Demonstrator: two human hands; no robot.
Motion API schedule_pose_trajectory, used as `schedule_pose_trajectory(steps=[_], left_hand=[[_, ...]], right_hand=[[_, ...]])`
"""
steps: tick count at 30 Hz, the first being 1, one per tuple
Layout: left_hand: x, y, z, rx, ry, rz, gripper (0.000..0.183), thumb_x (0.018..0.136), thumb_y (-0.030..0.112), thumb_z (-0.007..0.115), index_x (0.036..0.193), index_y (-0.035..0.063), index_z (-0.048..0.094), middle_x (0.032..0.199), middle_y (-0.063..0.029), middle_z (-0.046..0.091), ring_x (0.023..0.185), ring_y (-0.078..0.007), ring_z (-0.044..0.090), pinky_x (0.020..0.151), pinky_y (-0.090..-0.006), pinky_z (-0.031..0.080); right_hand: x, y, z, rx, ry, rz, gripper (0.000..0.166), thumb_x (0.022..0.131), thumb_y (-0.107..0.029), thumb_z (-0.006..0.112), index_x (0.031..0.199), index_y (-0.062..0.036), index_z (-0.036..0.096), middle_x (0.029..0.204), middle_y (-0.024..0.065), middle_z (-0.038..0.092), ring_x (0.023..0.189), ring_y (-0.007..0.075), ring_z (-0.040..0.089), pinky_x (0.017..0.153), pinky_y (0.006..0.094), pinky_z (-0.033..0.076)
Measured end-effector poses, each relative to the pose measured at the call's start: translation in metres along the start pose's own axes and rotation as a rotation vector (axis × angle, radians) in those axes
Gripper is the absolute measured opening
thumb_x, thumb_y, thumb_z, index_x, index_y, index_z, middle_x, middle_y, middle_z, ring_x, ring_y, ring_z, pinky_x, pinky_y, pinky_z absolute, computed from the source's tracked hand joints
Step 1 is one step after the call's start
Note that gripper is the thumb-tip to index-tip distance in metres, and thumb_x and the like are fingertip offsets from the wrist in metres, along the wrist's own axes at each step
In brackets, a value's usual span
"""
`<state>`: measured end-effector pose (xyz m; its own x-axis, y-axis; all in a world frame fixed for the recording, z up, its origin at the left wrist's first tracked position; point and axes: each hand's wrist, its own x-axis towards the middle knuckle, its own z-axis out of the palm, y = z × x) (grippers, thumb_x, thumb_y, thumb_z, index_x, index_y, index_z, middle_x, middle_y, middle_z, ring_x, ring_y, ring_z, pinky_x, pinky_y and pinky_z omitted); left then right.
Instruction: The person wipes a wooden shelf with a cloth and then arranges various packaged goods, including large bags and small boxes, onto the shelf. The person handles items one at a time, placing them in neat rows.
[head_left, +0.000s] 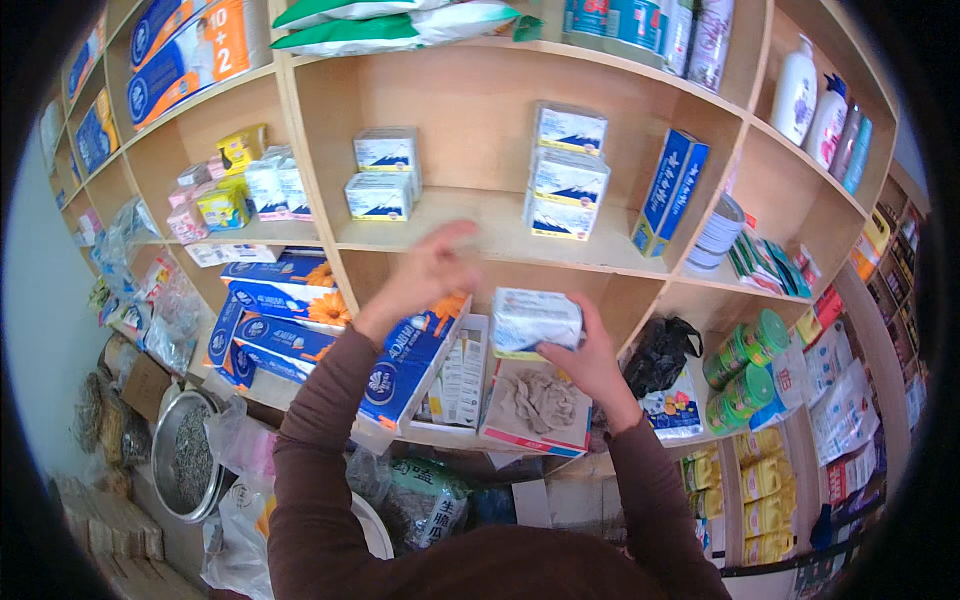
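Note:
My right hand (589, 352) grips a small white wrapped pack (536, 319) with a pale yellow lower edge, thumb on its front and fingers around its right side. My left hand (439, 270), blurred, hovers before the middle shelf (480, 225) with its fingers apart and nothing visible in them. On that shelf stand two groups of similar white packs printed with a blue mountain: a shorter left stack (381, 174) and a taller right stack (570, 176). Below the held pack, a crumpled grey-brown cloth or paper (541, 401) lies on an open carton (517, 439).
Upright blue boxes (670, 195) stand right of the taller stack. Blue-and-orange Vinda packs (401, 371) lie under my left forearm. A black plastic bag (660, 356) and green canisters (742, 375) sit at lower right. A metal bowl (187, 457) is at lower left.

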<state>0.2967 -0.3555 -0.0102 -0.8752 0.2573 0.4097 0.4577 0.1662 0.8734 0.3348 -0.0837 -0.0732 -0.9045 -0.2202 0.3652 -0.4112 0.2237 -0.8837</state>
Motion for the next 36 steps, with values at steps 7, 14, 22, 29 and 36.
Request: schedule_pose_trajectory(steps=[7,14,22,29,36], left_hand=[[0.059,-0.063,-0.139,1.375,0.450,0.264,0.044,0.069,-0.003,0.057,0.112,-0.0036,0.055,0.117,-0.0211,0.055,0.115,-0.0353,0.049,0.099,-0.0437,0.038],[0.088,-0.060,-0.132,1.542,0.162,-0.091,0.048,0.072,0.006,0.060,0.120,0.0078,0.052,0.121,-0.0165,0.051,0.120,-0.0354,0.043,0.099,-0.0601,0.030],[0.090,-0.045,-0.143,1.396,0.075,-0.098,0.057,0.066,0.007,0.065,0.119,0.0066,0.045,0.109,-0.0194,0.059,0.107,-0.0371,0.055,0.088,-0.0523,0.042],[0.095,0.008,-0.123,1.243,0.153,0.126,0.059,0.058,0.004,0.066,0.114,0.0003,0.049,0.106,-0.0226,0.060,0.101,-0.0417,0.055,0.083,-0.0450,0.047],[0.039,0.030,-0.027,0.046,-0.145,0.004,0.076,0.050,0.007,0.076,0.121,0.0007,0.050,0.102,-0.0113,0.063,0.096,-0.0227,0.061,0.086,-0.0325,0.047]], right_hand=[[-0.029,0.008,0.012,0.046,0.061,0.080,0.087,0.064,0.009,0.076,0.137,-0.0065,0.029,0.122,0.0117,0.050,0.113,0.0201,0.052,0.094,0.0326,0.045],[-0.060,0.037,0.009,-0.025,0.043,0.120,0.082,0.059,-0.005,0.083,0.130,-0.0028,0.042,0.118,0.0146,0.051,0.112,0.0280,0.052,0.096,0.0369,0.043],[-0.080,0.060,-0.009,0.027,0.164,0.138,0.079,0.061,-0.007,0.083,0.128,0.0019,0.042,0.114,0.0130,0.056,0.105,0.0227,0.055,0.091,0.0328,0.045],[-0.082,0.039,-0.018,0.139,0.181,0.226,0.077,0.062,0.006,0.078,0.129,-0.0002,0.041,0.116,0.0101,0.057,0.107,0.0189,0.057,0.093,0.0330,0.046],[-0.114,0.068,-0.034,0.194,0.387,0.248,0.074,0.060,0.003,0.078,0.124,-0.0012,0.041,0.110,0.0098,0.058,0.102,0.0189,0.057,0.088,0.0328,0.048]])
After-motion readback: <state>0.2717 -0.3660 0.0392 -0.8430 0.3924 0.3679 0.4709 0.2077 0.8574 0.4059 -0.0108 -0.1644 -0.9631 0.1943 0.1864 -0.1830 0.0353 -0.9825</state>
